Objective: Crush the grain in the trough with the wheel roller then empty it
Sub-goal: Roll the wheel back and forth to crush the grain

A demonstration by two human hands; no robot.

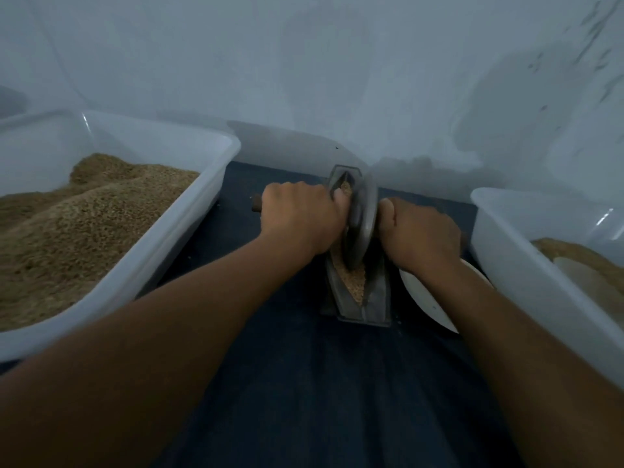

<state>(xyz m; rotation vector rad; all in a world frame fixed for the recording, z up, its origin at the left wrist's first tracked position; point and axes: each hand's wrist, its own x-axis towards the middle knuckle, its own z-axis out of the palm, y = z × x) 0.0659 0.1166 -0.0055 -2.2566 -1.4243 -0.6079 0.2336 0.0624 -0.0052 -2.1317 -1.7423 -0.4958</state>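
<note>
A narrow dark metal trough (pixel 374 298) lies lengthwise on the dark cloth in front of me, with tan grain (pixel 354 282) along its groove. A grey metal wheel roller (pixel 363 217) stands upright in the groove, near the trough's middle. My left hand (pixel 299 219) grips the roller's wooden handle on the left side; the handle's end (pixel 256 204) sticks out past my knuckles. On the wheel's other side, my right hand (pixel 420 236) is curled round the right handle, which is hidden under the fingers.
A large white plastic tub (pixel 169 228) heaped with grain stands at the left. Another white tub (pixel 526 261) with some grain sits at the right. A white bowl (pixel 429 305) lies between the trough and the right tub. A pale wall rises just behind.
</note>
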